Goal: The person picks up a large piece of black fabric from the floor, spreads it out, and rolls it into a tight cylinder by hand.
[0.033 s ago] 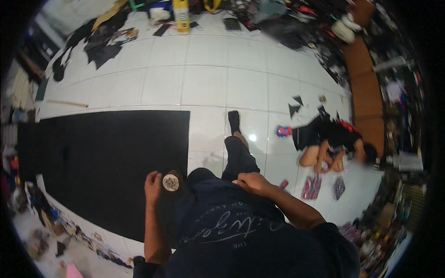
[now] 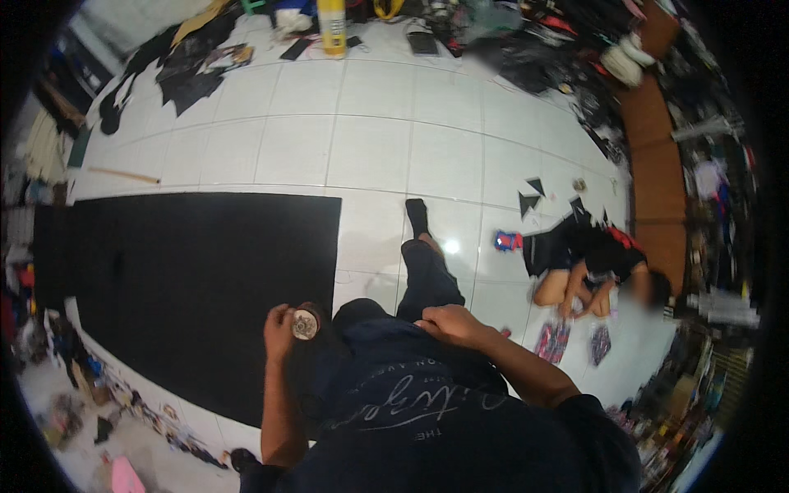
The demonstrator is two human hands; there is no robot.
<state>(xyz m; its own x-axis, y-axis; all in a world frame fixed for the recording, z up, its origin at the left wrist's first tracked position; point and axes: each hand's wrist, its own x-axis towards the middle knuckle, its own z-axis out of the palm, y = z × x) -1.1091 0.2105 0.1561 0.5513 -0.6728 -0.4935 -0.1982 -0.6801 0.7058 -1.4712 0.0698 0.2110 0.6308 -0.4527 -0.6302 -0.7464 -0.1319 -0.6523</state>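
Note:
My left hand [image 2: 280,330] is closed at the side of a round, cup-like thing [image 2: 306,324] with a pale, dark-patterned top and a brown side. My fingers touch its edge and appear to hold it above the black sheet [image 2: 197,271] spread on the floor. My right hand [image 2: 450,324] is closed near the hem of my dark shirt [image 2: 411,378]. Its fingers curl under, so whatever they grip is hidden. Below my hands, one leg [image 2: 433,275] stretches forward, ending in a dark-covered foot [image 2: 417,218] on white tiles.
On the right, another person [image 2: 604,259] bends low beside patterned packets [image 2: 552,341] and a red-and-blue item [image 2: 508,241]. Black scraps [image 2: 528,204] lie nearby. A thin stick [image 2: 125,175] rests beyond the sheet. A yellow cylinder [image 2: 332,29] and clutter line the far edge.
My left hand has shifted slightly right, closer against the round cup-like thing. The whole view has moved a little. My right hand stays by the shirt hem.

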